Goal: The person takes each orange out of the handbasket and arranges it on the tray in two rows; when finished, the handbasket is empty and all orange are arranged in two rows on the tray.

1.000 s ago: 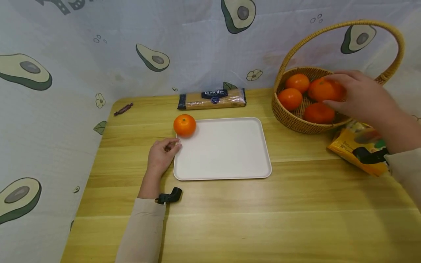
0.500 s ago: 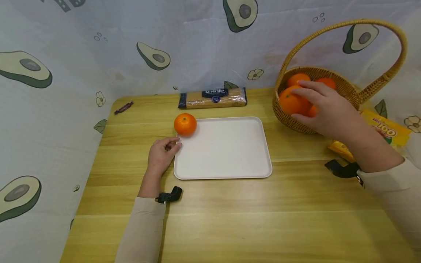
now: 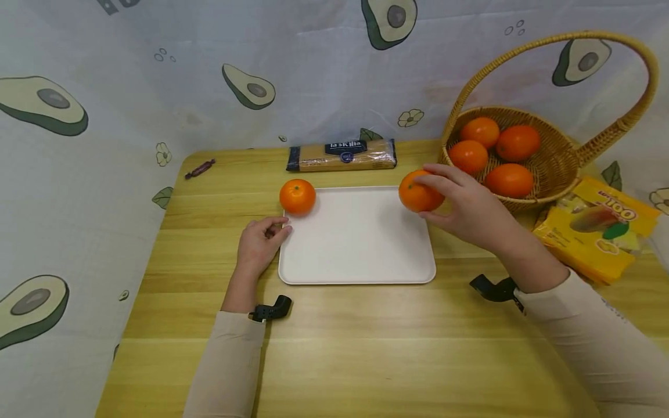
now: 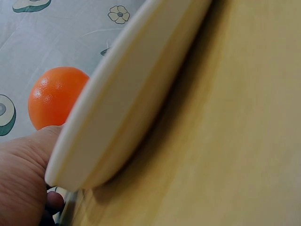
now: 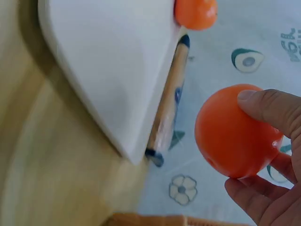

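A white rectangular tray (image 3: 355, 249) lies on the wooden table. At its left edge my left hand (image 3: 257, 247) pinches the rim between thumb and fingers; the left wrist view shows the thumb side of that hand (image 4: 23, 169) against the rim. One orange (image 3: 298, 197) sits on the tray's back left corner. Over the back right corner, my right hand (image 3: 473, 212) grips a second orange (image 3: 416, 193). In the right wrist view its thumb lies across one side of this orange (image 5: 235, 134) and the fingers curl round the other.
A wicker basket (image 3: 556, 165) with a tall handle holds several oranges (image 3: 517, 143) at the back right. Yellow snack packets (image 3: 596, 232) lie before it. Behind the tray is a spaghetti pack (image 3: 342, 157), and a wrapped candy (image 3: 200, 168) lies at the back left.
My right hand has lifted an orange out of the basket and carried it left, over the tray's back right corner. The left hand has stayed at the tray's edge.
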